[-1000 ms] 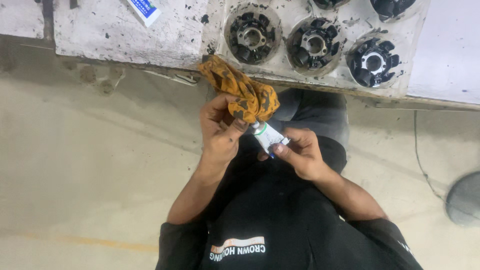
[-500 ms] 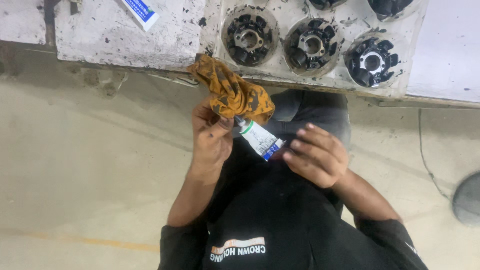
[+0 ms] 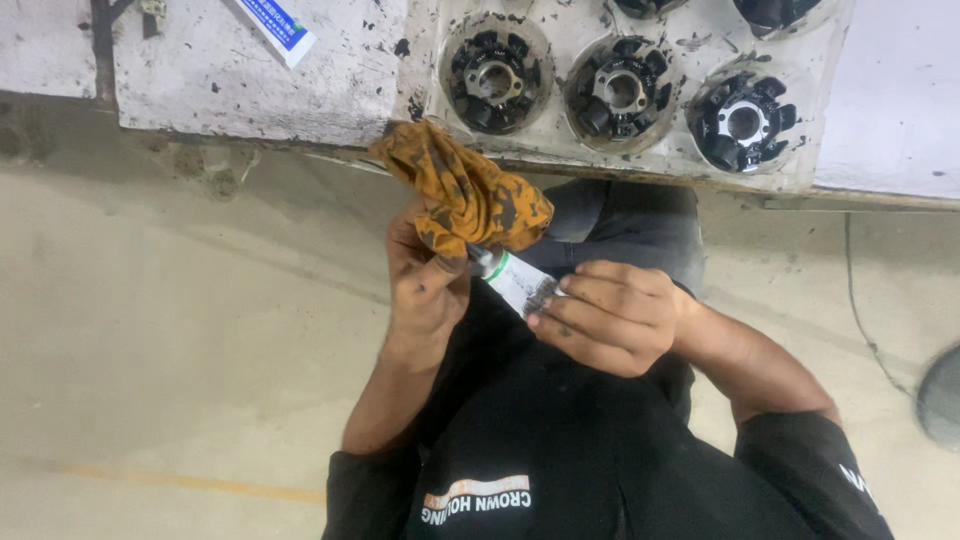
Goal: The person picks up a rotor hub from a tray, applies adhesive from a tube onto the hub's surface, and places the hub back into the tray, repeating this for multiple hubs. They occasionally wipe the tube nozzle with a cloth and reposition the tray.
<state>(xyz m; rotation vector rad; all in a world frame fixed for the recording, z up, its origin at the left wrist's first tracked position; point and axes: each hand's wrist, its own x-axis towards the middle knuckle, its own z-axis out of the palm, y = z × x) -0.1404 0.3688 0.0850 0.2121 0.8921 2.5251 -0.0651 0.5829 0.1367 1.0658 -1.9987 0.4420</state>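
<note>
Hands grip things: left hand (image 3: 428, 285) one orange rag (image 3: 465, 195), right hand (image 3: 610, 315) one tube (image 3: 515, 280); three stators (image 3: 622, 90) above.

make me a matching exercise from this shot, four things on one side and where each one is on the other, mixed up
Things:
1. stained orange rag
2. small white tube
3. blue and white tube
4. three round black wound parts

Places:
A. lying alone on the bench top, upper left
B. side by side on the bench, upper right
C. bunched in the left hand
D. gripped by the right hand, tip toward the rag

Pairs: 1-C, 2-D, 3-A, 4-B
</note>
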